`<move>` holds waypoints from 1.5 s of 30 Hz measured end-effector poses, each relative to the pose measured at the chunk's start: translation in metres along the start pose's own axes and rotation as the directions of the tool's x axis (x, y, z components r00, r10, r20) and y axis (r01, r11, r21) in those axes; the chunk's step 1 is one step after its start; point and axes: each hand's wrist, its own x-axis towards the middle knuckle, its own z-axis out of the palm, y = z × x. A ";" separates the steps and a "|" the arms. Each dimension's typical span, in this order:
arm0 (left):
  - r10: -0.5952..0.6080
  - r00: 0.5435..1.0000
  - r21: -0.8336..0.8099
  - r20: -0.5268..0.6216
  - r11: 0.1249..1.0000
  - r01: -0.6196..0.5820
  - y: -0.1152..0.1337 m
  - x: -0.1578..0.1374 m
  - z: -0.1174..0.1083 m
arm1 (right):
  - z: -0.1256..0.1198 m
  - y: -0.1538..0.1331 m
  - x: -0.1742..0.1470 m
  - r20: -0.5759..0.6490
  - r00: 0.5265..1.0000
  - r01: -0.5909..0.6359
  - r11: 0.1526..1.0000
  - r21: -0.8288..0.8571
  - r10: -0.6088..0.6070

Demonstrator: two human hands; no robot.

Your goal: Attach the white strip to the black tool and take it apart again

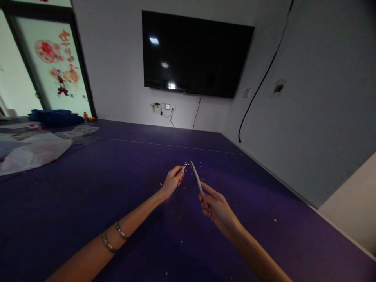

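Note:
My left hand (pixel 172 182), wearing two bracelets on its wrist, pinches a small white-and-silver tool (pixel 184 167) with a metal head. The tool's exact kind is too small to make out. My right hand (pixel 216 205) is closed around the lower handle of a white toothbrush (pixel 196 174), which tilts up and to the left. The dark bristled end of the toothbrush is close beside the metal head; whether they touch I cannot tell. Both things are held above the purple floor (pixel 132 235).
Small white bits lie scattered on the floor, and a small dark object (pixel 202 180) is behind my right hand. Plastic sheeting (pixel 41 150) and a blue bundle (pixel 55 117) lie at left. A black cable (pixel 258 84) hangs by the right wall; a television (pixel 196 55) is ahead.

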 end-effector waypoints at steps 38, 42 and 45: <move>0.040 0.998 -0.071 -0.038 0.997 -0.043 0.002 -0.007 0.014 | 0.037 0.022 -0.024 -0.115 0.993 0.057 0.980 0.190 -0.036; 0.046 0.998 -0.082 -0.038 0.995 -0.049 0.004 -0.009 0.015 | 0.037 0.023 -0.025 -0.112 0.993 0.064 0.976 0.206 -0.041; 0.042 0.999 -0.063 0.004 0.997 -0.041 0.005 -0.011 0.017 | 0.036 0.020 -0.022 -0.123 0.989 0.107 0.969 0.224 -0.081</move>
